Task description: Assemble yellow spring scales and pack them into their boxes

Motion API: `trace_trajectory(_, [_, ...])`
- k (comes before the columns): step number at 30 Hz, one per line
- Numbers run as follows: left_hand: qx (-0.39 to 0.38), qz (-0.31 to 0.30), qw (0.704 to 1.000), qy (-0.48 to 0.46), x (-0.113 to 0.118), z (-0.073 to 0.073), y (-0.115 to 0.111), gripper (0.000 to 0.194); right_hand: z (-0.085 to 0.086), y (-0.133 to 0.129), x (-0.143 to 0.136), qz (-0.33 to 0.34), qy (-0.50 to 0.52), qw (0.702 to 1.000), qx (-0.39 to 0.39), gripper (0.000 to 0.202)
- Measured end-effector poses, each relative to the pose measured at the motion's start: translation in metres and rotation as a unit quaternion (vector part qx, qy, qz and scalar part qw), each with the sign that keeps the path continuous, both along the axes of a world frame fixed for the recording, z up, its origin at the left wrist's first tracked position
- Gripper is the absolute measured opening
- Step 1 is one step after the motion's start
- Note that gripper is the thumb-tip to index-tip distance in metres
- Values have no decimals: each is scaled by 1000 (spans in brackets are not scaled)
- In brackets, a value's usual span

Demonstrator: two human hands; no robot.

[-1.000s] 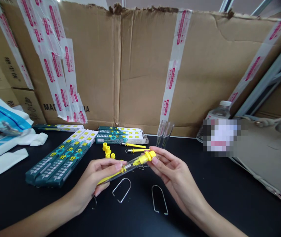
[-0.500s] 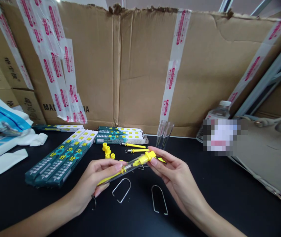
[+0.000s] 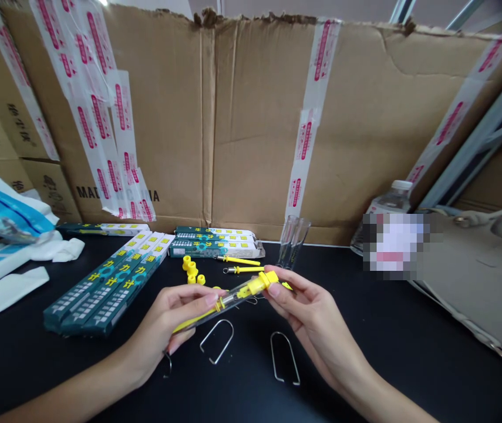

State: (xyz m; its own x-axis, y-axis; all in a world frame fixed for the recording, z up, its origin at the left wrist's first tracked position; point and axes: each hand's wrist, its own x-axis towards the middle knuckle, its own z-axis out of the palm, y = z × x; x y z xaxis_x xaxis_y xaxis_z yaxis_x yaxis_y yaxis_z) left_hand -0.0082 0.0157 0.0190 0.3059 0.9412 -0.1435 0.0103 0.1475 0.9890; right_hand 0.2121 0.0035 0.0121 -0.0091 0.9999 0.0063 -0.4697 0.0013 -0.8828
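Both hands, the left hand (image 3: 175, 323) pinching the clear tube (image 3: 215, 305) and the right hand (image 3: 307, 311) pinching its yellow cap (image 3: 268, 278), are raised above the counter (image 3: 409, 352), so the cap could be dropped among the wire clips (image 3: 218, 341) beneath if squeezed askew.

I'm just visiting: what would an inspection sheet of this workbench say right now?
Surface: black table.
Job's things: clear tube with yellow parts, held at both ends above the table.
Clutter: two wire clips, yellow caps, two yellow-handled hooks, green boxes, empty clear tubes, water bottle, white bags.
Hands: left hand pinches the lower end; right hand pinches the yellow cap end.
Cables: nothing seen.
Surroundings: taped cardboard wall, canvas bag.
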Motion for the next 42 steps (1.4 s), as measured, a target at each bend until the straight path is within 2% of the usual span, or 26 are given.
trace_trajectory(4, [3,4,1000,-1,0,-2,1,48,0,1,0,16,10,1000,-6,39])
trace_trajectory(14, [-1,7,1000,2,0,0,0,47,-2,2,0,27,-12,1000,8,22])
trace_trajectory(29, [0,3,1000,-3,0,-1,0,49,1,0,-3,29,15,999,-7,45])
trace_trajectory(36, [-1,6,1000,-7,-1,-3,1,49,1,0,-2,37,-11,999,12,30])
trace_trajectory(42, [0,6,1000,6,0,-1,0,48,0,0,-2,36,-14,999,-1,27])
